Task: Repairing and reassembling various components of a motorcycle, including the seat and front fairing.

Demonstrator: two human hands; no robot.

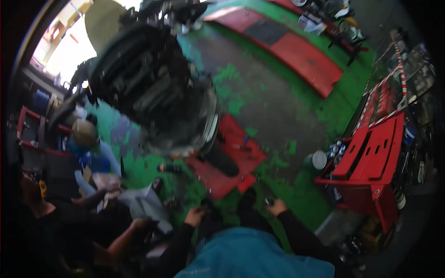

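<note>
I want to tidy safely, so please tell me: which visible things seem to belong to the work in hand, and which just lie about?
Likely in the work:
small object in the right hand
machine
red mat below it
(left hand: contents unclear)

Seemingly just about:
red panel
cabinet
tub beside it

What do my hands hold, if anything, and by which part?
Your right hand apparently grips a small pale object; where, blur hides. Whether your left hand holds anything cannot be told.

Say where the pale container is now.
In the head view, the pale container is right of centre, just left of the red cabinet and beyond the right hand.
</note>
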